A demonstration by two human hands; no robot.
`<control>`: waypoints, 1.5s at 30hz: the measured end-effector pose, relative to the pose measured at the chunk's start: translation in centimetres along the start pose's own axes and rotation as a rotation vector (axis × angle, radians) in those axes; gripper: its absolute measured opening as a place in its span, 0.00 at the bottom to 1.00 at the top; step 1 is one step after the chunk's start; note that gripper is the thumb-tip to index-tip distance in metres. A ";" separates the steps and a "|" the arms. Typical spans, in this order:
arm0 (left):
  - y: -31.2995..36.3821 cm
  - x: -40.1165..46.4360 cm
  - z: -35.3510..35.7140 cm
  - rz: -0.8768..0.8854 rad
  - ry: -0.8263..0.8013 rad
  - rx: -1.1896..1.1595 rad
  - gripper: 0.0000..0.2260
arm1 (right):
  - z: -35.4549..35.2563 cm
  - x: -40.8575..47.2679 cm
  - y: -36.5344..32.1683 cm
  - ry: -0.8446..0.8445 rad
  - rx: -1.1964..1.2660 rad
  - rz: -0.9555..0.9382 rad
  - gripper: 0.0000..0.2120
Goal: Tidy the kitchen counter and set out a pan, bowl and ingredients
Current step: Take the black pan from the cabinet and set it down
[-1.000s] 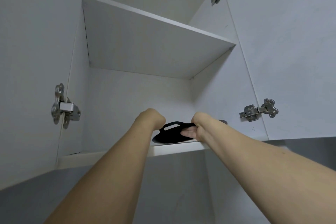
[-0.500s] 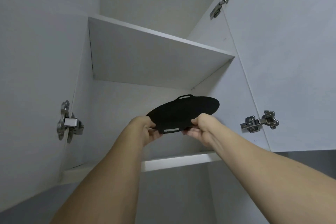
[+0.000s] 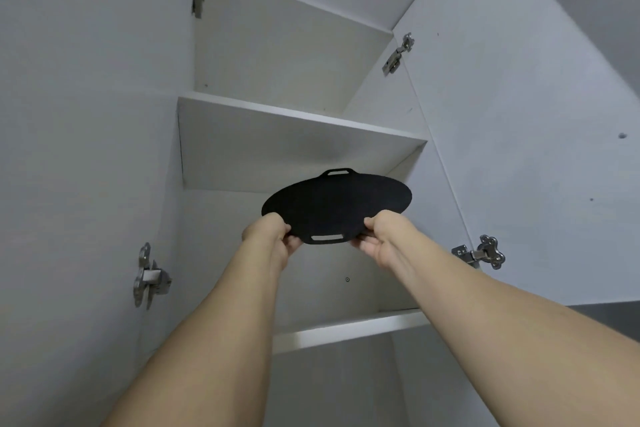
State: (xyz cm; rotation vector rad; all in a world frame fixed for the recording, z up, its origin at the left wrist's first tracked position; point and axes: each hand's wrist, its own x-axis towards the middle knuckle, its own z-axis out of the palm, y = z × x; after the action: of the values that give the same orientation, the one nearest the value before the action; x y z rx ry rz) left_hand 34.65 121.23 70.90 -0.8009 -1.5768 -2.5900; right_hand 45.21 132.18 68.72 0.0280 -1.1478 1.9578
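Both grips, left hand (image 3: 277,241) and right hand (image 3: 379,239), clutched the black pan (image 3: 337,203) mid-frame, between upper shelf (image 3: 294,142) and lower shelf (image 3: 349,329), hinges (image 3: 149,277) flanking.

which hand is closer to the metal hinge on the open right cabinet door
Right. The right hand grips the black pan's near edge on the side toward that hinge; the left hand grips the pan's opposite side, farther away.

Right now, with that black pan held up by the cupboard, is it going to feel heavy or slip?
Probably stiff: the black pan keeps its flat round shape though the left hand and right hand grip only its near rim. Likely fairly light, since it looks thin and shallow. Its matte surface and slotted handles suggest slipping is unlikely, though it could tip forward.
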 end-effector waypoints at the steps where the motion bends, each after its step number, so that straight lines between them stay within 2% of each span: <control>1: 0.5 -0.5 0.2 0.004 0.001 0.015 0.16 | 0.0 -0.8 -0.6 -0.005 0.004 0.006 0.10; 6: 2.3 -3.6 0.9 0.016 0.036 -0.011 0.17 | -0.4 -4.4 -2.8 -0.008 0.007 0.014 0.14; 14: 6.5 -12.0 1.7 -0.023 0.036 -0.096 0.18 | -1.6 -10.2 -6.9 0.085 0.113 0.089 0.12; 17: 7.9 -14.5 2.1 0.012 0.051 -0.036 0.18 | -1.8 -12.8 -8.7 0.111 0.130 0.109 0.14; 22: 11.6 -20.6 3.0 0.028 -0.020 0.009 0.07 | -2.1 -18.0 -12.7 0.133 0.175 0.058 0.13; 24: 13.6 -23.0 3.4 0.042 -0.047 0.045 0.06 | -2.1 -20.3 -14.4 0.118 0.171 0.029 0.12; 30: 20.6 -28.5 4.3 0.069 -0.013 0.065 0.15 | -0.7 -26.6 -19.5 -0.013 0.166 -0.056 0.12; 34: 25.4 -32.3 4.1 0.157 0.017 0.051 0.12 | 1.6 -30.2 -23.1 -0.063 0.189 -0.089 0.10; 38: 29.5 -35.6 2.4 0.238 0.008 0.023 0.10 | 4.3 -33.4 -25.0 -0.098 0.243 -0.121 0.13; 45: 36.4 -41.4 -3.5 0.377 0.052 0.016 0.09 | 11.0 -39.9 -26.6 -0.164 0.256 -0.165 0.12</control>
State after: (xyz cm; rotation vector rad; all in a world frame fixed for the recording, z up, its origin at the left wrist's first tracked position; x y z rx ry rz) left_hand 78.67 89.91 82.22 -0.9181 -1.2836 -2.3067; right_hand 84.61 104.20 77.79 0.4131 -0.9568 1.9683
